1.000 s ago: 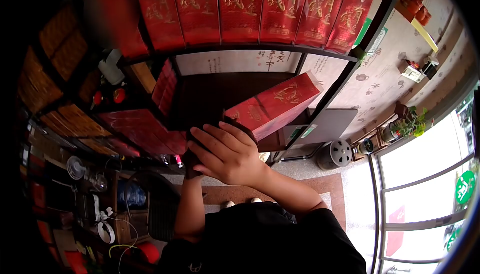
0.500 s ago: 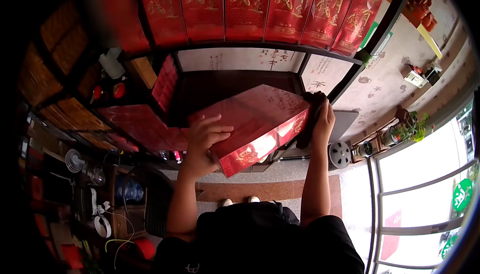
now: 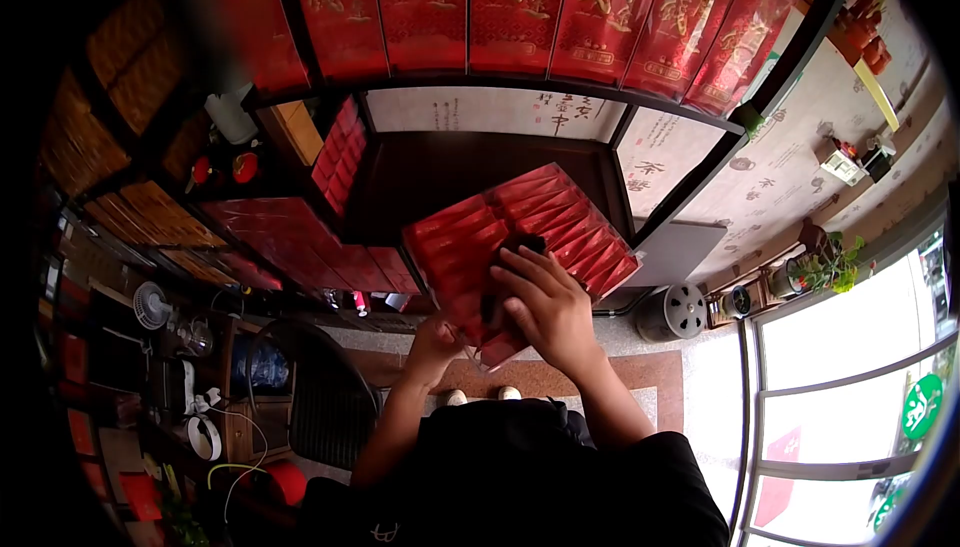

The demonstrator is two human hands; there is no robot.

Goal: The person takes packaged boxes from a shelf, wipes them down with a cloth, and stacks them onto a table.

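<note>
A red box point(image 3: 570, 217) is held tilted in front of my body, its upturned side showing rows of glossy red packets. My left hand point(image 3: 436, 347) is closed around its lower left corner. Over the face of the box lies my right hand point(image 3: 545, 305), fingers bent, pressing a dark cloth point(image 3: 522, 243) against it. Most of the cloth is hidden beneath that hand. Behind the box is a dark shelf board point(image 3: 440, 172).
Red boxes with gold characters point(image 3: 515, 7) line the shelf above. A dark post point(image 3: 700, 177) stands to the right. More red boxes point(image 3: 290, 237) lie at left. A black chair point(image 3: 320, 397) is at lower left, and a metal canister point(image 3: 680, 312) sits at right.
The box has been turned so its packet-filled side faces up. My right hand moved from the box's far right end onto its face with the cloth. My left hand shifted down to the near corner.
</note>
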